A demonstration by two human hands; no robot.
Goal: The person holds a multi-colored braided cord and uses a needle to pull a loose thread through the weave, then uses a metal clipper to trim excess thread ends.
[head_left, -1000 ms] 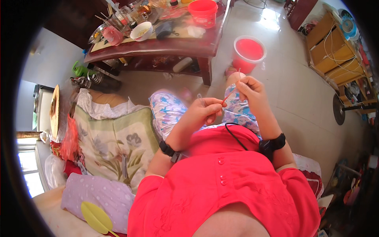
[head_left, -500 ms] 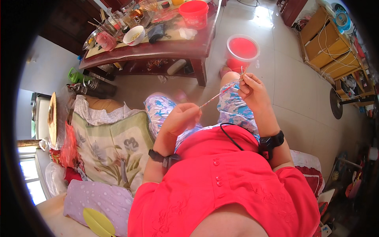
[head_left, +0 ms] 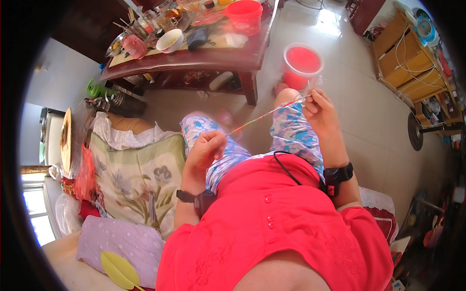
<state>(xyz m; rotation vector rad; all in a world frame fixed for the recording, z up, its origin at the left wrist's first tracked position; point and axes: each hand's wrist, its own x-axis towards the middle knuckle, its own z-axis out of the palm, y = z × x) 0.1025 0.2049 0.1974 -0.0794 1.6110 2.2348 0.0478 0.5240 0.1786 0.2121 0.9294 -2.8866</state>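
Note:
A thin multicoloured cord (head_left: 259, 118), with red, green and pale stretches, runs slantwise between my hands above my thighs. My left hand (head_left: 208, 149) is closed, pinching its lower left end. My right hand (head_left: 321, 110) grips the other end between thumb and fingertips, higher and farther off. Thin pale loose strands stick out beyond the right fingertips, too fine to make out. Just past that hand, on the floor, stands a red tub with a pale rim (head_left: 303, 66).
A dark red table (head_left: 194, 69) at the far left carries a red bucket (head_left: 244, 19), a white bowl (head_left: 170, 41) and several jars. Beside my left leg is a floral seat cover (head_left: 138, 179). A wooden cabinet (head_left: 407, 58) and a fan base (head_left: 414, 130) stand to the right.
My left hand has moved left and slightly down, and my right hand a little to the right. The stretch of cord between them has become longer.

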